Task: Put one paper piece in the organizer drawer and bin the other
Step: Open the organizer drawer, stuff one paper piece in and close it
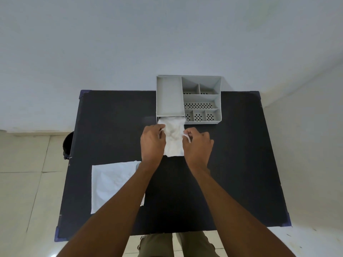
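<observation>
A grey desk organizer [202, 98] stands at the far edge of the black table [115, 115]. Its drawer sits pulled out under the left tray, and a crumpled white paper piece [174, 140] lies in it, hanging over the near end. My left hand [152, 143] pinches the paper's left edge. My right hand [199, 145] grips its right edge. A second, flat white paper piece [113, 184] lies on the table at the near left, partly under my left forearm.
A dark bin [67, 143] stands on the tiled floor just past the table's left edge, mostly hidden by the table. A white wall rises behind the organizer. My legs show below the table's near edge.
</observation>
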